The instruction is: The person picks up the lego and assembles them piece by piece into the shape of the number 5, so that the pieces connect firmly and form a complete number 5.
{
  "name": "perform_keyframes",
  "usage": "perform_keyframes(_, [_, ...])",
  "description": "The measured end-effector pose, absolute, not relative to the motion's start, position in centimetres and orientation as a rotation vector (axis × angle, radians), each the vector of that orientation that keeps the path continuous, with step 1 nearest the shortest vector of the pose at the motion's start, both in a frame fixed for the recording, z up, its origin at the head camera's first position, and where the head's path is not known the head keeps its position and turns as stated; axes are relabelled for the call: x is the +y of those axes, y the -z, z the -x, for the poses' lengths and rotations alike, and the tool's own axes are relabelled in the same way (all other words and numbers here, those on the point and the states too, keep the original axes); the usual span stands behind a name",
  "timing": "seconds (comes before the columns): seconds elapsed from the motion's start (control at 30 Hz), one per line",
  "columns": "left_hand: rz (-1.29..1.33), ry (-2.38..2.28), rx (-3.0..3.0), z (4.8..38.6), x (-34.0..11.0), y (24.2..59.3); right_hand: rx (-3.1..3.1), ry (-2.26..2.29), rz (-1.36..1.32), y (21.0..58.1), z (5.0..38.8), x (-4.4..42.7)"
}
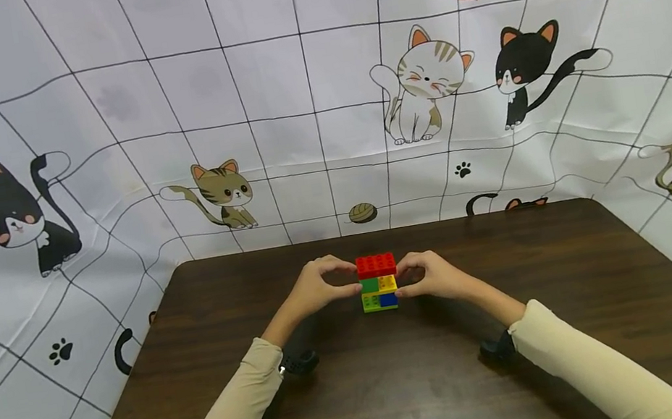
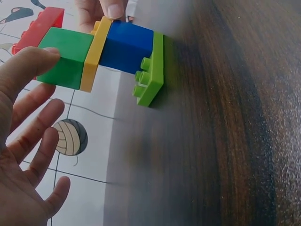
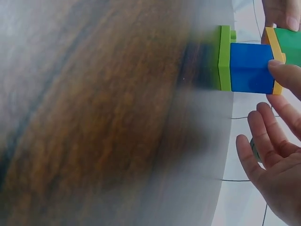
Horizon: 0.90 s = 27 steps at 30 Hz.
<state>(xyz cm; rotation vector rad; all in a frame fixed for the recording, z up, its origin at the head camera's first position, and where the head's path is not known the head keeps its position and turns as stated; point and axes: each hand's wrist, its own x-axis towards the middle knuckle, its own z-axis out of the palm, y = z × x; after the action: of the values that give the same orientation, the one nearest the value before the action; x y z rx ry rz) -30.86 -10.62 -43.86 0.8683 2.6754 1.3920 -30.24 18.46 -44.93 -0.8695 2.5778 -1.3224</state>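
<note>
A stack of toy building blocks stands on the table between both hands. From the bottom up it has a lime green plate (image 2: 153,77), a blue block (image 3: 251,68), a yellow plate (image 3: 275,40), a green block (image 2: 70,56) and a red plate (image 1: 375,265). The blue block sits on the right half of the lime plate, leaving studs bare on the left. My left hand (image 1: 318,287) pinches the green block, thumb on its near face. With thumb and index finger, my right hand (image 1: 432,275) pinches the blue block near its seam with the yellow plate.
The brown wooden table (image 1: 365,395) reaches back to a white cloth (image 1: 276,80) with printed cats and grid lines. Dark straps with small devices (image 1: 301,363) sit at both wrists, low over the tabletop.
</note>
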Motion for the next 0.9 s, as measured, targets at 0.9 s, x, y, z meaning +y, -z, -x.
perform_keyframes(0.9, [-0.771,-1.467,2.579,31.0,-10.4,42.1,2.514,1.306,0.835,42.5,29.2,18.8])
